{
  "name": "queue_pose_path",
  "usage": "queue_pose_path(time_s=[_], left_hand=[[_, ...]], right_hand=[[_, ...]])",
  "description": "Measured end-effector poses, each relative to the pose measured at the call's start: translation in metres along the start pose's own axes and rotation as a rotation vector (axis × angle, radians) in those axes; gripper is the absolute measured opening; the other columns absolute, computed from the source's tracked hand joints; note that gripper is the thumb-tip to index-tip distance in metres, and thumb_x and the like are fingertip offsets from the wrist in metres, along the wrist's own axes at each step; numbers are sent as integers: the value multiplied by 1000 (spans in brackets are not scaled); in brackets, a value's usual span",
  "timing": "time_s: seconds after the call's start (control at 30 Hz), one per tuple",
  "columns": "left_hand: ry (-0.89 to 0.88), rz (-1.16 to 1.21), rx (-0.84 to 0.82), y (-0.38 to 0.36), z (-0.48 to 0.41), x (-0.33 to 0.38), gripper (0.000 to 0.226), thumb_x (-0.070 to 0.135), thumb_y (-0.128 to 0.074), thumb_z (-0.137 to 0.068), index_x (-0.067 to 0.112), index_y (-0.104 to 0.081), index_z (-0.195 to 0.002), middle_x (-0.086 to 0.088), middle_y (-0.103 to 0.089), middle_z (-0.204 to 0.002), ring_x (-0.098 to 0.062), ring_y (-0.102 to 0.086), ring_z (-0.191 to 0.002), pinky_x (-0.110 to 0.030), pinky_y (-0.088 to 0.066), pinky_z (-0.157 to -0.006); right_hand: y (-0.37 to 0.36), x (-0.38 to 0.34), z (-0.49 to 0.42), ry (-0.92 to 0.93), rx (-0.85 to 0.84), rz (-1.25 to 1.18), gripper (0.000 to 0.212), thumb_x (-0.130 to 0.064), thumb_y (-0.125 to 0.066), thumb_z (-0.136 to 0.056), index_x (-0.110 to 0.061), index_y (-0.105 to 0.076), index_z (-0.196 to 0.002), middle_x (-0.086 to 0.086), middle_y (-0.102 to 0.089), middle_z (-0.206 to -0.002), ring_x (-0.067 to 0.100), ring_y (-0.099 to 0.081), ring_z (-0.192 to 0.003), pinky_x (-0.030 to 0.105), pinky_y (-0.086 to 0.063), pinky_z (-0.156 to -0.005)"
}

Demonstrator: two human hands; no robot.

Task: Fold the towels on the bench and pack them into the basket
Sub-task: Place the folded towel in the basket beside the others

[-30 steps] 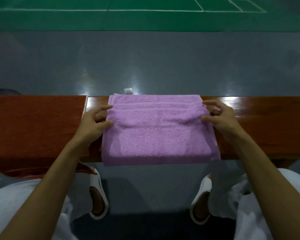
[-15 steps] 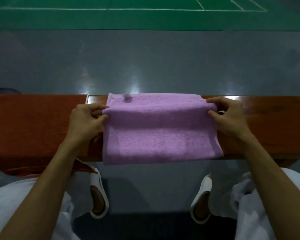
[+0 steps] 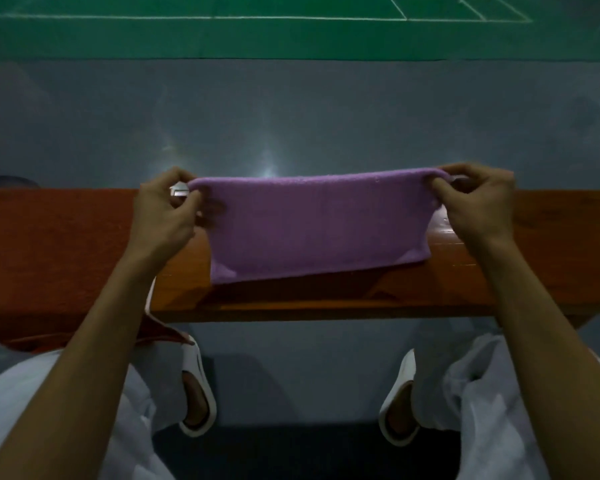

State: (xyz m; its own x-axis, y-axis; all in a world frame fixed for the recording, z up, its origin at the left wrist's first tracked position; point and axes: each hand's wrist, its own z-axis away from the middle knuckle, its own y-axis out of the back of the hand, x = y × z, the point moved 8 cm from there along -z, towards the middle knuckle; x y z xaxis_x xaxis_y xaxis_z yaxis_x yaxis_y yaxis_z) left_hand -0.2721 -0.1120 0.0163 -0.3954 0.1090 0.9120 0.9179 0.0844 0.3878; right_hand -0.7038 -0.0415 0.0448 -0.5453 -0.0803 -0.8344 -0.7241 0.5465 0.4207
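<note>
Your left hand (image 3: 163, 213) pinches the purple towel (image 3: 319, 230) by its nine o'clock top corner. The towel hangs above the bench (image 3: 534, 237), and it looks soft, light and floppy. Your right hand (image 3: 478, 206) pinches the three o'clock corner. Those top corners are the best grip, or the towel will likely sag.

Over the bench (image 3: 534, 258), towel (image 3: 319, 233) between left hand (image 3: 163, 209) and right hand (image 3: 478, 206) (second towel (image 3: 56, 254) leftward).
</note>
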Motion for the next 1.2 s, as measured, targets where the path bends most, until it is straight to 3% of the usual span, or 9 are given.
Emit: queue_pose_path(time_s=[0.13,0.27,0.47,0.63,0.8,0.9,0.97,1.07,1.2], left_hand=[[-20,383,15,0,-6,21,27,-7,-54,-100,20,-58,-93,-9,-73,-100,-21,-75,-92,-31,-62,-74],[42,428,-54,8,-1,17,24,-6,-64,-92,18,-63,-93,-7,-76,-101,-24,-76,-92,-26,-60,-70],[277,-132,-390,-16,25,-38,23,-14,-73,-81,7,-70,-92,-15,-78,-83,-23,-74,-74,-20,-54,-56],[398,-296,-698,-25,44,-53,21,4,-77,-87,13,-73,-105,-8,-79,-93,-24,-77,-80,-29,-54,-67],[415,-335,-695,-19,39,-50,21,31,-80,-83,17,-81,-98,-8,-73,-70,-15,-60,-54,-20,-45,-48],[265,-370,-401,-22,22,-40,18,31,-79,-88,13,-82,-92,3,-63,-53,-8,-49,-42,-22,-44,-44],[114,-330,-196,-33,20,-22,17,31,-77,-91,15,-80,-96,5,-70,-65,-8,-61,-49,-31,-57,-52],[-121,-324,-144,-73,27,-1,21,29,-69,-98,17,-71,-114,2,-71,-106,-11,-66,-90,-30,-58,-77],[-291,-376,-230,-131,37,-2,51,35,-52,-103,15,-49,-150,-6,-47,-155,-22,-41,-144,-40,-31,-122]], right_hand=[[-7,-12,-10,-125,2,-362,22,-2,-64,-90,-24,-65,-86,-1,-71,-71,16,-67,-53,22,-47,-47],[3,-12,0,-169,-37,-597,13,-11,-73,-84,-23,-71,-78,4,-67,-73,28,-63,-57,31,-52,-56],[-17,51,43,-522,-369,-64,18,-5,-82,-79,-6,-65,-79,10,-70,-69,10,-64,-50,21,-54,-49],[-14,75,62,-691,-624,274,25,-12,-84,-81,-6,-61,-82,13,-73,-85,22,-71,-68,25,-53,-53],[-11,81,58,-749,-632,392,34,-29,-85,-81,-2,-66,-88,15,-74,-83,23,-66,-66,30,-54,-57],[-12,80,46,-616,-479,608,42,-44,-83,-81,-6,-65,-83,15,-71,-83,29,-67,-76,43,-60,-72],[-19,69,33,-409,-302,746,42,-49,-80,-82,-12,-61,-87,12,-69,-91,32,-65,-85,46,-58,-79],[-59,40,31,-68,-182,675,40,-44,-72,-86,-14,-60,-108,13,-62,-111,32,-58,-103,44,-51,-87],[-144,6,68,223,-482,538,59,-44,-52,-97,-13,-48,-147,13,-44,-155,32,-36,-146,47,-29,-119]])
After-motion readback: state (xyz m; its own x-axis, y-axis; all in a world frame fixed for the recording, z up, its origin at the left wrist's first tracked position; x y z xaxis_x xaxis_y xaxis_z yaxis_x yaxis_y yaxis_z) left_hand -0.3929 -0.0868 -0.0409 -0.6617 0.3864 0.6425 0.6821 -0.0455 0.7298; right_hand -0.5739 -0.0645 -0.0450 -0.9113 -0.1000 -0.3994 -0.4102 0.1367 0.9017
